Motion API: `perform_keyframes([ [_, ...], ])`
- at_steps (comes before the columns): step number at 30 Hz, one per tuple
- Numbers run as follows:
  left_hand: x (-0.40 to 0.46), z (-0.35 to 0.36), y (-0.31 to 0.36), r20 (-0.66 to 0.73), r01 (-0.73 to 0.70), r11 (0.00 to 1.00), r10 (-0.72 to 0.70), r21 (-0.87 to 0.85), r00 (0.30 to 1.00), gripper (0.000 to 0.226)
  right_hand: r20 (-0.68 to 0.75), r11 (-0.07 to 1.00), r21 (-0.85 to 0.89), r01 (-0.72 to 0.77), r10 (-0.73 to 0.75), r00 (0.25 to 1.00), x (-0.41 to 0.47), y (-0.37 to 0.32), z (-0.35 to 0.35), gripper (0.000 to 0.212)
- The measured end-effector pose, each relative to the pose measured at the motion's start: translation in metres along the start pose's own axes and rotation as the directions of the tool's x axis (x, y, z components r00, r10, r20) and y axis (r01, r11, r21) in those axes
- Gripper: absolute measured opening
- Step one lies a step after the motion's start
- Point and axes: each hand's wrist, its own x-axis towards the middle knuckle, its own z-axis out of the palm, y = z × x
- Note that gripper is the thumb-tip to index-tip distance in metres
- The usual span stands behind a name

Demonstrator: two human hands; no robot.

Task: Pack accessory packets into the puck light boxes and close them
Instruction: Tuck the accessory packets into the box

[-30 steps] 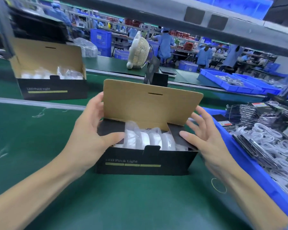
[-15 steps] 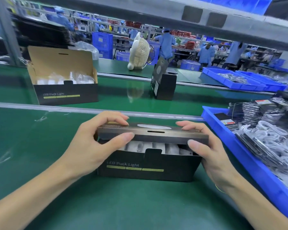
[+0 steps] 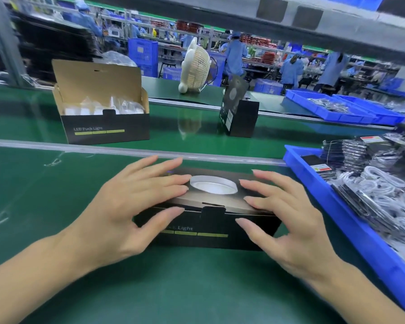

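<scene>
The near puck light box lay on the green bench mat in front of the person, its long printed face toward the camera and its lid folded flat over the top. The lid showed a picture of a round white light, and the front tab sat at the slot in the middle of the front edge; whether it was fully tucked in could not be told. The left hand rested on the left end of the lid with fingers spread and nearly straight, the thumb reaching along the front edge. The right hand lay on the right end in the same way, fingers spread over the lid and thumb pointing at the front face. Neither hand curled round the box; both pressed flat on it.

Beyond a pale rail, on the green conveyor belt, a second puck light box stood well apart to the left with its brown lid raised and clear-wrapped white contents showing. A smaller black box stood upright on the belt to the right of it. To the person's right, just beside the near box, a blue bin held bagged white cables and dark packets. A cream desk fan stood on the bench behind the belt.
</scene>
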Motion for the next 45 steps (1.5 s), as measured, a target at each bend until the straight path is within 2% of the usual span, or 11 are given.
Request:
perform_keyframes([
  [5, 0.003, -0.003, -0.004, 0.044, -0.112, 0.977, 0.106, 0.181, 0.993, 0.033, -0.083, 0.961, -0.133, 0.244, -0.256, 0.963, 0.010, -0.023, 0.019, 0.014],
  [8, 0.005, -0.007, -0.001, 0.112, -0.096, 0.978, 0.076, 0.184, 0.991, 0.034, -0.052, 0.945, -0.167, 0.282, -0.294, 0.954, 0.015, -0.034, 0.030, 0.012],
  [11, 0.005, -0.012, -0.001, 0.106, 0.084, 0.996, -0.080, -0.028, 0.991, 0.033, -0.080, 0.954, -0.213, 0.212, -0.233, 0.969, 0.010, -0.037, 0.033, 0.015],
  [14, 0.003, -0.019, -0.012, 0.150, 0.300, 0.922, -0.269, -0.244, 0.951, 0.037, -0.087, 0.970, -0.176, 0.171, -0.188, 0.978, 0.004, -0.035, 0.036, 0.019],
  [17, 0.002, -0.021, -0.022, 0.239, 0.454, 0.821, -0.390, -0.346, 0.889, 0.039, -0.122, 0.977, -0.147, 0.153, -0.171, 0.978, 0.004, -0.032, 0.038, 0.017],
  [22, 0.011, -0.023, -0.024, 0.290, 0.534, 0.745, -0.449, -0.400, 0.845, 0.039, -0.163, 0.974, -0.158, 0.160, -0.185, 0.969, 0.007, -0.027, 0.036, 0.015],
  [25, 0.010, -0.023, -0.015, 0.280, 0.464, 0.837, -0.390, -0.288, 0.877, 0.037, -0.166, 0.973, -0.176, 0.150, -0.179, 0.970, 0.005, -0.023, 0.035, 0.015],
  [29, 0.004, -0.017, -0.003, 0.231, 0.111, 0.989, -0.087, -0.093, 0.969, 0.037, -0.152, 0.966, -0.199, 0.163, -0.194, 0.969, 0.002, -0.022, 0.035, 0.017],
  [36, 0.004, -0.013, -0.006, 0.243, 0.095, 0.993, -0.075, -0.070, 0.967, 0.041, -0.157, 0.948, -0.250, 0.196, -0.240, 0.958, 0.000, -0.023, 0.035, 0.016],
  [39, 0.007, -0.020, -0.012, 0.261, 0.278, 0.932, -0.216, -0.233, 0.941, 0.040, -0.175, 0.951, -0.260, 0.167, -0.217, 0.960, 0.001, -0.024, 0.036, 0.015],
  [45, 0.011, -0.023, -0.032, 0.345, 0.535, 0.635, -0.409, -0.557, 0.845, 0.032, -0.191, 0.964, -0.218, 0.151, -0.194, 0.962, 0.003, -0.024, 0.037, 0.014],
])
